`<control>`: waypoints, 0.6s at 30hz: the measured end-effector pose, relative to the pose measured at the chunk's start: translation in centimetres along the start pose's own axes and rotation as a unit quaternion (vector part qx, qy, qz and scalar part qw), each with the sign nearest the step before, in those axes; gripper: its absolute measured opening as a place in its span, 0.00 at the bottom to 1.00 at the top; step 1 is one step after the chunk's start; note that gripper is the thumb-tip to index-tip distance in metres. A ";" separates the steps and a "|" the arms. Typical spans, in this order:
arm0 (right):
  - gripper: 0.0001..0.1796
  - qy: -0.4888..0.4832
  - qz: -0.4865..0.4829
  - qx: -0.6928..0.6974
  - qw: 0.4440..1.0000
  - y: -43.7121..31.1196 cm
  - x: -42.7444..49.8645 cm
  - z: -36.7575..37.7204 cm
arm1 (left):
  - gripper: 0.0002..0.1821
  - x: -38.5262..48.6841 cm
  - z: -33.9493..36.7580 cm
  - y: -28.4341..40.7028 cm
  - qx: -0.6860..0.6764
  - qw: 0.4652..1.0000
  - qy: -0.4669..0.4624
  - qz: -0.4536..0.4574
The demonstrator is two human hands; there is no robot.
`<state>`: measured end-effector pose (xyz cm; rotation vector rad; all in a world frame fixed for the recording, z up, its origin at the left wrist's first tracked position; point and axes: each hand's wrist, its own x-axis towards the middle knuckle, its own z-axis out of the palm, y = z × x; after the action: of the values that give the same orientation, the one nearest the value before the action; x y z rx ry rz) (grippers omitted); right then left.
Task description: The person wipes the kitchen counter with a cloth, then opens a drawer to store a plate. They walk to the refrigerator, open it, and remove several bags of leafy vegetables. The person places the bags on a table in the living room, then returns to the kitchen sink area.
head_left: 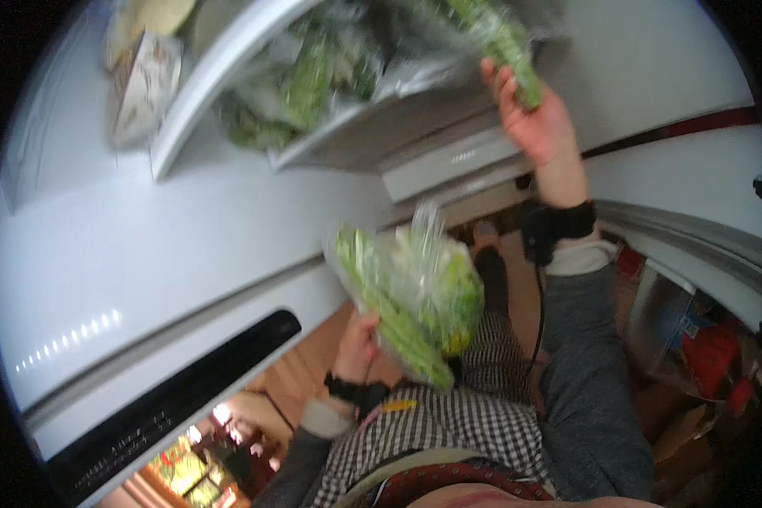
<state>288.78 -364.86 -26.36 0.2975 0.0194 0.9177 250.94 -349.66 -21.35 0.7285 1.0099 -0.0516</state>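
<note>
My left hand [359, 340] grips a plastic-wrapped pack of long green vegetables [394, 311] in front of the checked apron. A clear bag of leafy, pale green vegetables [451, 292] hangs against that pack; its neck is gathered, and I cannot tell how it is held. At the upper right, my right hand [536, 117] holds the lower end of a long, plastic-wrapped green vegetable [501, 47] beside the open refrigerator's shelf. More bagged greens [311, 82] lie on that shelf, left of my right hand.
The white refrigerator door [165, 235] spans the left, with a dark panel [184, 381] along its edge. Wrapped packages [146, 89] stand at the upper left. A white drawer front [451, 159] lies below the shelf. A clear container with red and blue items [692, 336] is at the right.
</note>
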 end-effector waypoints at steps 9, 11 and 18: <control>0.26 0.041 0.005 -0.161 0.986 0.6 -0.2 1.6 | 0.39 3.7 3.4 4.2 0.009 0.982 -0.161 0.093; 0.27 0.055 -0.019 -0.213 0.975 1.5 -0.3 2.3 | 0.41 3.9 3.8 4.7 0.013 0.984 -0.157 0.086; 0.27 0.146 -0.111 -0.433 0.883 4.4 0.3 3.1 | 0.40 4.4 2.6 4.0 0.000 0.988 -0.146 0.053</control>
<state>286.01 -362.86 -22.19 -0.6702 -0.0775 0.6570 256.80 -346.87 -21.84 0.7494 0.6902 -0.0651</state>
